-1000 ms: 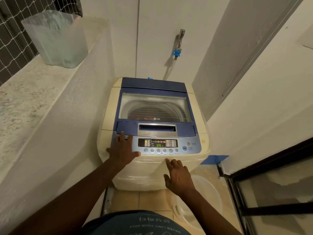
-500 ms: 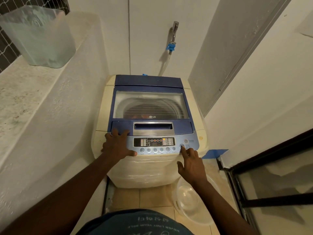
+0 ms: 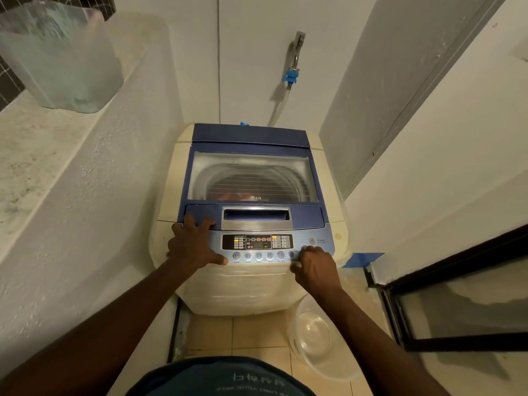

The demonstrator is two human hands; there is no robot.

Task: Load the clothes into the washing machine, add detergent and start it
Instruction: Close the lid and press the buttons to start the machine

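Lid shut on the washing machine (image 3: 251,178), clothes faintly visible inside. Your left hand (image 3: 194,244) lies flat and empty on the panel; your right hand (image 3: 314,267), curled, empty, presses the end buttons (image 3: 291,254). Slip sideways and you'll hit power (image 3: 311,241).

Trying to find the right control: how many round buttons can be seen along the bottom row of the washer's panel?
6 show: at and. The right hand may hide more; the power button sits above.
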